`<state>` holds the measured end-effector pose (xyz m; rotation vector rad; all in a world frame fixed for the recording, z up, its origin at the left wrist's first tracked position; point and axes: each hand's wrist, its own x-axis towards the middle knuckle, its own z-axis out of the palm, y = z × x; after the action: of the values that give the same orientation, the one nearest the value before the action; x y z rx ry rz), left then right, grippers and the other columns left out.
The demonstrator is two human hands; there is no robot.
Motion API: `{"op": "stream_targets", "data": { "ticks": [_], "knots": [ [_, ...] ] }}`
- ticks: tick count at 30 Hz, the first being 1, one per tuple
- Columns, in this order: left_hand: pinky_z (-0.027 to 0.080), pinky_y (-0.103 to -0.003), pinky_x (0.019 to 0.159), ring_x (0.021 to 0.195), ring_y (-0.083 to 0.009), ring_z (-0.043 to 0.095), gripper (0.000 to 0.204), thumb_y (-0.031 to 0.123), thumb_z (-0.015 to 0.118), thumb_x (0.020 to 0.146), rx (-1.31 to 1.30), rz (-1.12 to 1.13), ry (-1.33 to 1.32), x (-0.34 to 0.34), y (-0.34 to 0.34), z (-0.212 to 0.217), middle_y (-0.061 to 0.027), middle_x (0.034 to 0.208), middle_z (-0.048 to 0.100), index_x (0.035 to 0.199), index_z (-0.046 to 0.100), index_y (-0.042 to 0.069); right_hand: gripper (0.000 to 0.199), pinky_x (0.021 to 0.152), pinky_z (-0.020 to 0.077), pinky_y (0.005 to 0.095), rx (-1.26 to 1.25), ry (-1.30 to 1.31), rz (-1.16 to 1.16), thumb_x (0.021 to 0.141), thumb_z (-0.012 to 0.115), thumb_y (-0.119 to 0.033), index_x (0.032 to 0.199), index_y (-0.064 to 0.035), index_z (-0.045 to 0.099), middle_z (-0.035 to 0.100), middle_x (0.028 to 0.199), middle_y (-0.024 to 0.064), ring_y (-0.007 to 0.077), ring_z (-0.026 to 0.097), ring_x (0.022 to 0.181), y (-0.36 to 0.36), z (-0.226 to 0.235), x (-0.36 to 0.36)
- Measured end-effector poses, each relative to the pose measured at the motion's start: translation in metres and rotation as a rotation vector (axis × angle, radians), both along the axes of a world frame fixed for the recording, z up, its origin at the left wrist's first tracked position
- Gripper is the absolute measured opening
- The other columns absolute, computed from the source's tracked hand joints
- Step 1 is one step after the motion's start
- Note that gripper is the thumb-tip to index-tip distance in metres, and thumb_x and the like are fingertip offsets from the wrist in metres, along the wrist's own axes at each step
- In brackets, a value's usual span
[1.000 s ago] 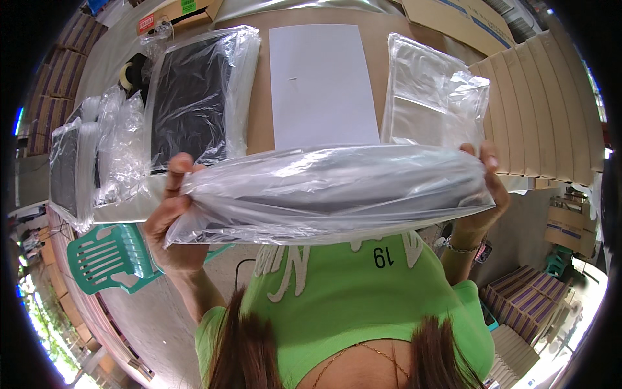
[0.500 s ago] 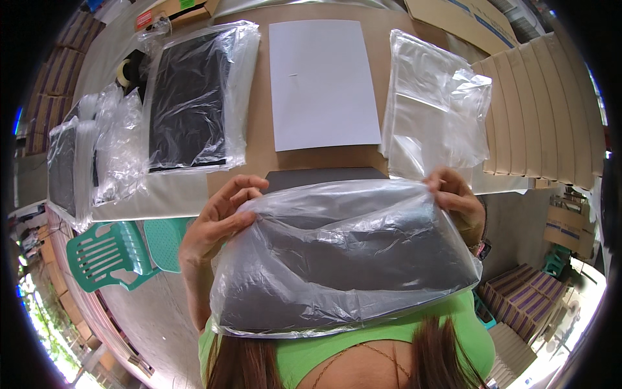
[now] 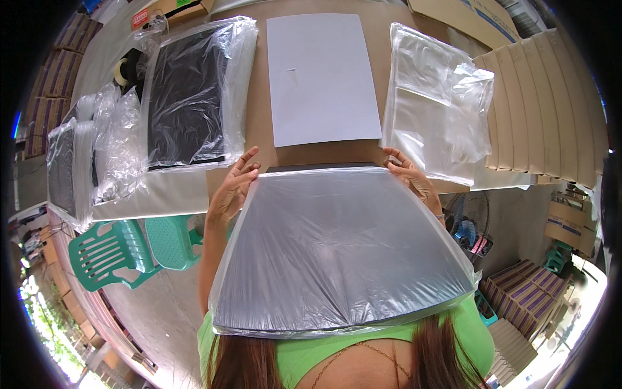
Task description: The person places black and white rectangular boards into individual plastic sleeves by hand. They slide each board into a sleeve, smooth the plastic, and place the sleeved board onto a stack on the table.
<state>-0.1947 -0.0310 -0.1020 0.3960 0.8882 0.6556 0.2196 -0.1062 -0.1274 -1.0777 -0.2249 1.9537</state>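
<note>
A clear plastic bag (image 3: pixel 350 253) lies pulled smooth over a dark grey flat sheet close to my chest. Only a thin dark strip of the sheet (image 3: pixel 321 166) shows past the bag's far edge. My left hand (image 3: pixel 234 188) pinches the bag's far left corner, its index finger raised. At the far right corner, my right hand (image 3: pixel 413 181) grips the bag with thumb and curled fingers. Beyond them a white sheet (image 3: pixel 324 78) rests on brown card on the table.
Bagged black sheets (image 3: pixel 191 97) and smaller bagged packs (image 3: pixel 70 168) lie at left, beside a tape roll (image 3: pixel 121 72). Clear plastic bags (image 3: pixel 434 110) are stacked at right, next to folded cardboard (image 3: pixel 544 110). Green plastic chairs (image 3: pixel 113 249) and a fan (image 3: pixel 468 227) stand below the table.
The bag's far edge has moved away from me over the sheet, and its wrinkled plastic is now stretched flat. Both hands moved farther out, and the right one shifted left.
</note>
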Motion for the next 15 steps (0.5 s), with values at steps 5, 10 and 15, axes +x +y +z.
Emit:
{"op": "stream_targets", "data": {
  "ticks": [5, 10, 15],
  "knots": [
    [0.046, -0.020, 0.079, 0.087, -0.0078, 0.051, 0.061, -0.002, 0.058, 0.082, -0.056, 0.074, -0.061, -0.002, 0.002, -0.022, -0.0017, 0.101, 0.045, 0.136, 0.034, 0.012, 0.051, 0.076, 0.0512, 0.0188, -0.002, 0.025, -0.138, 0.078, 0.063, 0.004, 0.124, -0.0053, 0.043, 0.054, 0.093, 0.0023, 0.0073, 0.056, 0.083, 0.000, -0.014, -0.006],
    [0.048, -0.021, 0.078, 0.087, -0.0083, 0.052, 0.061, -0.002, 0.059, 0.082, -0.014, 0.118, -0.003, 0.001, 0.004, -0.030, -0.0021, 0.103, 0.046, 0.135, 0.034, 0.014, 0.049, 0.076, 0.0515, 0.0187, 0.042, -0.052, -0.172, 0.078, 0.061, 0.006, 0.123, -0.0047, 0.046, 0.054, 0.096, 0.0026, 0.0074, 0.057, 0.083, 0.001, -0.013, -0.012],
    [0.048, -0.020, 0.078, 0.087, -0.0078, 0.052, 0.061, -0.003, 0.059, 0.081, 0.035, 0.135, -0.027, 0.000, 0.004, -0.027, -0.0014, 0.103, 0.045, 0.134, 0.035, 0.015, 0.045, 0.075, 0.0505, 0.0169, 0.161, -0.106, -0.132, 0.079, 0.057, 0.005, 0.122, -0.0052, 0.047, 0.053, 0.096, 0.0004, 0.0056, 0.055, 0.083, 0.004, -0.012, -0.017]
  ]
}}
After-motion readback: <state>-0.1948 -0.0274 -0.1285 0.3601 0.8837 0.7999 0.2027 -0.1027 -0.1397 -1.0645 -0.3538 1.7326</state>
